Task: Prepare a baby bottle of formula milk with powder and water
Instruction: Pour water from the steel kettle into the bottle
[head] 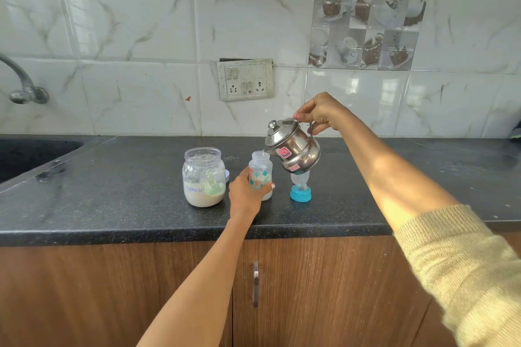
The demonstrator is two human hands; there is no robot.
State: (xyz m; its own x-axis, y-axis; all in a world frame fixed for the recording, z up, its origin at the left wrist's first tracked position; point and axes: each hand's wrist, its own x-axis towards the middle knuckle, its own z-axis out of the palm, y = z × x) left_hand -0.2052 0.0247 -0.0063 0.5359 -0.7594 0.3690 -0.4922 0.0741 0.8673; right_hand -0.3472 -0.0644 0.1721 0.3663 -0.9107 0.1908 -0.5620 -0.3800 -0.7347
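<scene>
My left hand curls its fingers round the baby bottle, upright near the bench front edge. My right hand grips the tilted steel kettle, spout at the bottle mouth. The open formula jar holds powder and a green scoop; the blue teat cap stands just right.

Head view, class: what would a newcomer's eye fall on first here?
The steel kettle, tilted in the right hand above the black counter, its spout at the mouth of the baby bottle gripped by the left hand. Left of the bottle stands the open formula jar; right, the blue-ringed teat.
</scene>
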